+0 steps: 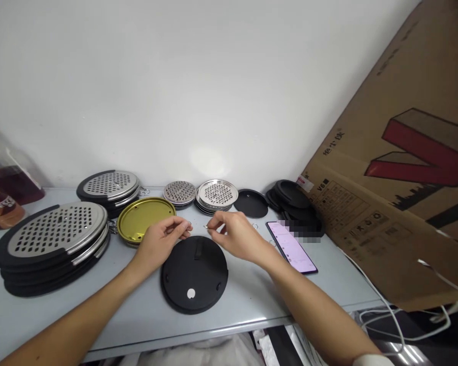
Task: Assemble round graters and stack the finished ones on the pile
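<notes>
Above the far edge of a round black disc (194,274), my left hand (162,238) is closed in a pinch, with the curve of what looks like a small metal ring at its fingertips. Facing it across a narrow gap, my right hand (235,235) pinches a tiny shiny piece too small to name. The disc lies flat on the table, with a slot-like tab near its far edge and a white round spot (191,293) near its front. A gold round lid (143,221) lies just beyond my left hand.
Stacked round graters with black rims (57,239) stand at left, with smaller grater discs (217,195) by the wall. Black discs (293,198), wire rings and a lit phone (290,244) lie to the right. A large cardboard box (397,168) leans there, near white cables (389,310).
</notes>
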`<state>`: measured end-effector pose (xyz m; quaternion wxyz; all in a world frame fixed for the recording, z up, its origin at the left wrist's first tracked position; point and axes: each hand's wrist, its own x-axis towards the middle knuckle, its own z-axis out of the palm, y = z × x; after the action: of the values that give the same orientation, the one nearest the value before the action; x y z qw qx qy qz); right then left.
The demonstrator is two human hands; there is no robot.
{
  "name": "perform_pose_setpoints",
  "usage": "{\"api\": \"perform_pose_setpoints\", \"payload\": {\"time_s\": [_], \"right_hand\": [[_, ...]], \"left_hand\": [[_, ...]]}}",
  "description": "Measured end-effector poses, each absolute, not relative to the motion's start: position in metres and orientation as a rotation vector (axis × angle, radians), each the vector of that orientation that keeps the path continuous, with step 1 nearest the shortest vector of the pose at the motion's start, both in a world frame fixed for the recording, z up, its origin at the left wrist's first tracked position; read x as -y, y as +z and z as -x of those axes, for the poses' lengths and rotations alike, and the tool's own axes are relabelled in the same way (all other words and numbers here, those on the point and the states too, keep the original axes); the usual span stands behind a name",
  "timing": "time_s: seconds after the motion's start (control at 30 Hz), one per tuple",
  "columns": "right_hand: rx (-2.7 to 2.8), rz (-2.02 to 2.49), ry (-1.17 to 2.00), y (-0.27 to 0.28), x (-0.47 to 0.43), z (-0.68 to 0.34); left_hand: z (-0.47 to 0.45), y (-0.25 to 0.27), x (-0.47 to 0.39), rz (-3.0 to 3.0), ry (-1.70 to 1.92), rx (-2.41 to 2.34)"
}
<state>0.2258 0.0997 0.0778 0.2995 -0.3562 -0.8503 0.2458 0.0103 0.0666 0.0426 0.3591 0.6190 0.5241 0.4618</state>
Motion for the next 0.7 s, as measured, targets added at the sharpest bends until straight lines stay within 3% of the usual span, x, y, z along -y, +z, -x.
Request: {"api": "perform_pose_setpoints", "payload": {"time_s": [0.3,0.53,0.7], "right_hand": [[1.891,0.975,1.226,0.041,-0.096,-0.212],[2.089,0.946,0.769,0.042,-0.081,-0.204],[1.91,0.98,1.002,0.034,-0.083,-0.2]], "left_hand": [[-0.016,0.04,-0.062,-1.567,1.102,-1.368],[-0.015,0.043,-0.062,-1.691,1.136,-1.435],[-0.016,0.042,-0.061,-1.708,1.06,-1.368]]}}
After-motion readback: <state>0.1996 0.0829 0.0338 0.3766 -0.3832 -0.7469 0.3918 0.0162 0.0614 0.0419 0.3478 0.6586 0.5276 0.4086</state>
